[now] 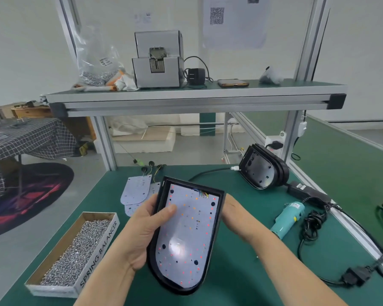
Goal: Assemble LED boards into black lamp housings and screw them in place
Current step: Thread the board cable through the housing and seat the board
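A black lamp housing (217,219) is held tilted above the green table, with a white LED board (186,235) lying inside it. My left hand (142,228) grips the housing's left rim, thumb pressed on the board. My right hand (234,215) holds the right rim from behind, its fingers hidden by the housing. Coloured wires show at the board's top edge. Loose LED boards (134,191) lie on the table just beyond. A stack of black housings (263,168) leans at the back right.
A cardboard box of screws (75,250) marked SPRING BALANCER sits at the front left. A teal electric screwdriver (289,217) with black cable and power adapter (307,192) lies to the right. A screw feeder (157,60) and phone (232,83) stand on the upper shelf.
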The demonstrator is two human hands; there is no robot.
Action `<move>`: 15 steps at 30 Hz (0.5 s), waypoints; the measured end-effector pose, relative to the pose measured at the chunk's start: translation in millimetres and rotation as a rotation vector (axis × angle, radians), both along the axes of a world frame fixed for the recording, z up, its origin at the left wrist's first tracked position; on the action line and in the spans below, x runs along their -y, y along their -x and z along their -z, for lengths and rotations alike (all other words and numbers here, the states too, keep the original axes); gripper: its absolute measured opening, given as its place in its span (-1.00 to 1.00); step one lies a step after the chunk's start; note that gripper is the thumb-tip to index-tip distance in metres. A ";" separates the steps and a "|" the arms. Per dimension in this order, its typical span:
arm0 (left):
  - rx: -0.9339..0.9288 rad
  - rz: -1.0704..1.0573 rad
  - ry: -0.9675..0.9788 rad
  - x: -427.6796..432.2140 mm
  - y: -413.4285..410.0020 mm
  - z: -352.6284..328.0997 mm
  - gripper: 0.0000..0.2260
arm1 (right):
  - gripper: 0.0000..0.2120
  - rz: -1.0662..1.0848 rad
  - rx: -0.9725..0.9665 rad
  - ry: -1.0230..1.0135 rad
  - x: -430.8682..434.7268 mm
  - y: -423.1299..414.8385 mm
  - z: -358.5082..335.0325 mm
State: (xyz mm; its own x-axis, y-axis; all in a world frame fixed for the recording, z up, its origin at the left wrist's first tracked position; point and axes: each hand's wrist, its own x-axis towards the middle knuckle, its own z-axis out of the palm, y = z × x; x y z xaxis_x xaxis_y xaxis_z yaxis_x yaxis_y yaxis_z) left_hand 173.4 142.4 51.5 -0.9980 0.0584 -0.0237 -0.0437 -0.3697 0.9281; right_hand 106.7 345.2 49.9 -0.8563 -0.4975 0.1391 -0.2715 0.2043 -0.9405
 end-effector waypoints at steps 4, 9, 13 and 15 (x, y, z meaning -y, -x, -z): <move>0.015 -0.015 0.047 -7.1 -0.8 0.3 -0.63 | -0.88 0.059 -0.133 -0.040 0.1 -2.2 -0.9; 0.030 -0.160 -0.028 -3.4 2.9 1.1 -0.63 | -0.47 0.054 0.184 0.106 0.1 -11.0 4.5; -0.007 -0.188 -0.015 -7.8 1.4 1.4 -0.64 | -0.63 0.096 0.023 0.123 7.2 -26.9 12.8; -0.066 -0.195 0.073 -10.5 0.0 1.2 -0.69 | -0.46 0.279 0.017 0.190 15.5 -35.2 17.2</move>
State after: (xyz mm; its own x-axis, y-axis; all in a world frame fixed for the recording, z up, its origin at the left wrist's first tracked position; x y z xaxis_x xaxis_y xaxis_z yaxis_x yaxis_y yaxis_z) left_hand 173.4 152.8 50.3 -0.9898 -0.1353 0.0450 0.0838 -0.2967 0.9513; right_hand 141.8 329.7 32.7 -0.9587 -0.2105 0.1912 -0.2135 0.0889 -0.9729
